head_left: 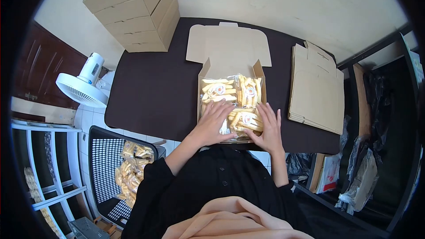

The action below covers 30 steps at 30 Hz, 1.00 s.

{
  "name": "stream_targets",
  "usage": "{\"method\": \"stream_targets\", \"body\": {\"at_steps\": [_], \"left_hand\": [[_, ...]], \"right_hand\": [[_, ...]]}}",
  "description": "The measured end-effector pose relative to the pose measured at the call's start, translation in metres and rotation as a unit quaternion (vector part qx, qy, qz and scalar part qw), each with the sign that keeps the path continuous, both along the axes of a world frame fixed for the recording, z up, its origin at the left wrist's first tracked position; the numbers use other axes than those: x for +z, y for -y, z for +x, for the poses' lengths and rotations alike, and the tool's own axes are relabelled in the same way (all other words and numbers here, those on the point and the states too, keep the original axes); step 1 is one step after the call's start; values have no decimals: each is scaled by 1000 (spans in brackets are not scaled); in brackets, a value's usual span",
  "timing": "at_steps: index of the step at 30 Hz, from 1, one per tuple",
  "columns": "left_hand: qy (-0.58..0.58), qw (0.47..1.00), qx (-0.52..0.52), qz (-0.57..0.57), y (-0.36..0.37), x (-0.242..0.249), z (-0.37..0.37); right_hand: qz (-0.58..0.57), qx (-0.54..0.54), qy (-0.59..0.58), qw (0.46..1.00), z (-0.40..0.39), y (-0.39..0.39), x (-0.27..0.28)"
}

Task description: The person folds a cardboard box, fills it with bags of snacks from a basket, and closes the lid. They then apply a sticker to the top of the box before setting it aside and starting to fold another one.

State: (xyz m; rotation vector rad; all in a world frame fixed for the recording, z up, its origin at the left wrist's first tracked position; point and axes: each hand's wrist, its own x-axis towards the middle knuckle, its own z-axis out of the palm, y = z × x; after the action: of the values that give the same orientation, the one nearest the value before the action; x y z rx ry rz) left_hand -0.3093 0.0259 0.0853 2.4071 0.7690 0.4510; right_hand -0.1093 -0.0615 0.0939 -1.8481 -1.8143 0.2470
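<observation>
An open cardboard box (228,46) stands on the table with its lid folded back. Inside lie clear plastic packets of pale yellow sticks with round labels: one at the back left (218,89), one at the back right (249,91) and one at the front right (244,119). My left hand (210,124) lies over the front left of the box with fingers spread, hiding most of what is under it. On the front right packet and the box's right side rests my right hand (270,132), fingers apart. Neither hand grasps anything.
Stacked closed boxes (133,15) stand at the table's back left. Flattened cardboard boxes (316,88) lie at the right. A black basket (102,163) with more packets (129,172) is on the floor at left, near a white fan (84,86). Shelving flanks both sides.
</observation>
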Motion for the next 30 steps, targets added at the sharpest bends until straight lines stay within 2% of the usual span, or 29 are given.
{"method": "stream_targets", "body": {"at_steps": [2, 3, 6, 12, 14, 16, 18, 20, 22, 24, 25, 26, 28, 30], "left_hand": [[1, 1000, -4, 3, 0, -5, 3], [-7, 1000, -9, 2, 0, -6, 3], [-12, 1000, -16, -7, -1, -8, 3], [-25, 999, -34, -22, 1, -6, 9], [0, 1000, -14, -5, -1, -1, 11], [25, 1000, 5, 11, -6, -1, 8], [57, 989, 119, 70, -23, -7, -1], [140, 963, 226, 46, -47, -8, -9], [233, 914, 331, -44, -82, -31, -14], [283, 875, 343, -191, -115, -48, -17], [248, 885, 323, -228, -125, -45, -16], [247, 853, 333, -318, -130, -45, -10], [184, 891, 290, -296, -143, -60, -6], [160, 892, 256, -336, -149, -64, -1]], "right_hand": [[-57, 24, 16, 998, 0, 0, -3], [-99, 21, -21, 995, 0, 3, -11], [-73, 26, 45, 996, -3, 11, -21], [-33, -15, -19, 999, 11, 10, -8], [8, -52, -111, 992, 18, 6, -9], [46, -73, -152, 985, 26, -4, -10], [44, -115, -250, 960, 37, -21, -20], [43, -158, -331, 929, 49, -42, -38], [18, -169, -392, 904, 65, -70, -51], [-3, -163, -370, 915, 73, -100, -54], [-26, -157, -348, 924, 76, -114, -56], [-24, -154, -347, 925, 78, -128, -57], [-76, -132, -351, 924, 79, -151, -58], [-89, -142, -345, 923, 76, -161, -52]]}}
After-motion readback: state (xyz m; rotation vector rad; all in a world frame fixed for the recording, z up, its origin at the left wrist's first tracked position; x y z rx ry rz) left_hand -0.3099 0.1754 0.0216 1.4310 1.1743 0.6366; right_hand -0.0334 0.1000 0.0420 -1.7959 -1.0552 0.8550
